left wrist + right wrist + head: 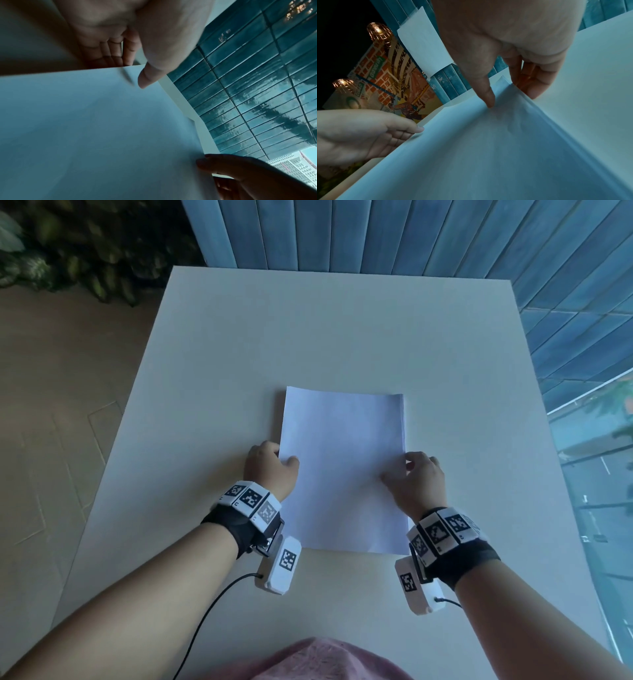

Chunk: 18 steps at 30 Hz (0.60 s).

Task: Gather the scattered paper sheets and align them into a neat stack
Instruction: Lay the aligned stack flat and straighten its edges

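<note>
A stack of white paper sheets [342, 467] lies in the middle of the white table [342, 337], its edges nearly flush. My left hand [279, 457] pinches the stack's left edge, thumb on top and fingers underneath. My right hand [404, 467] pinches the right edge the same way. In the left wrist view the left thumb [149, 75] presses on the paper stack [102, 128], and the fingers [118, 54] curl under its edge. In the right wrist view the right thumb [488, 97] rests on the paper stack [488, 148], whose edge is lifted over the fingers [536, 83].
A blue tiled wall [376, 234] runs behind the table's far edge. Leafy plants [85, 251] stand at the back left over a tan floor [51, 405]. A glass pane [599, 474] borders the right side. Pink clothing [318, 659] is at the near edge.
</note>
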Each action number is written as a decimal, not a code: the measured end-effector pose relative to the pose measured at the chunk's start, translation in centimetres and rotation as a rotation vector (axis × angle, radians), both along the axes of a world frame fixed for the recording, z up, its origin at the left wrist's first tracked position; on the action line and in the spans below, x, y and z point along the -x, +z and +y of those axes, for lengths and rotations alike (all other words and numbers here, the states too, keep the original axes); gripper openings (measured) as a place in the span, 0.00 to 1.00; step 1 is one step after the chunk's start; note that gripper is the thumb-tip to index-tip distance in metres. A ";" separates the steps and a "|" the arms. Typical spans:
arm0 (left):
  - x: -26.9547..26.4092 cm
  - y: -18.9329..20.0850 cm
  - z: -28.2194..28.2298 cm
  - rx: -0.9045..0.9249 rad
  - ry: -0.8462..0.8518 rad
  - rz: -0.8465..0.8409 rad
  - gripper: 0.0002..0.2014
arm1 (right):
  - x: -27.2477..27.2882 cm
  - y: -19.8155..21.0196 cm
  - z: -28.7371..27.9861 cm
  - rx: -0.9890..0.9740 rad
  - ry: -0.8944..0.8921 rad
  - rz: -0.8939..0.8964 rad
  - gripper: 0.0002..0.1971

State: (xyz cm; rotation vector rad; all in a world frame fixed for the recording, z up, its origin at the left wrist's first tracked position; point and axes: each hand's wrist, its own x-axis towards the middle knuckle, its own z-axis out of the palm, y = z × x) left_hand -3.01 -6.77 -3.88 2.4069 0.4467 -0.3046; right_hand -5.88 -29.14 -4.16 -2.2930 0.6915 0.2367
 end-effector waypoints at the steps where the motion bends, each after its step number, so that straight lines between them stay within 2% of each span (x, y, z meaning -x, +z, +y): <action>1: -0.1 -0.1 0.0 0.003 0.000 0.004 0.17 | 0.0 0.0 -0.1 -0.001 -0.001 0.000 0.24; 4: -0.1 -0.3 0.3 0.007 -0.015 0.031 0.09 | -0.2 0.2 -0.3 0.007 0.016 0.004 0.22; 7: -0.6 -0.3 0.7 0.013 -0.008 0.058 0.09 | -0.9 0.5 -1.0 0.024 0.028 0.025 0.24; 13: -4.4 1.1 0.9 0.020 0.008 0.035 0.18 | -5.1 1.1 -2.5 0.026 0.010 0.022 0.28; 17: -8.4 1.2 0.3 -0.019 -0.061 0.043 0.12 | -8.4 0.9 -2.7 0.008 -0.007 0.029 0.29; 18: -9.1 1.2 0.0 -0.040 -0.080 0.058 0.13 | -9.0 0.8 -2.6 0.015 -0.001 0.034 0.28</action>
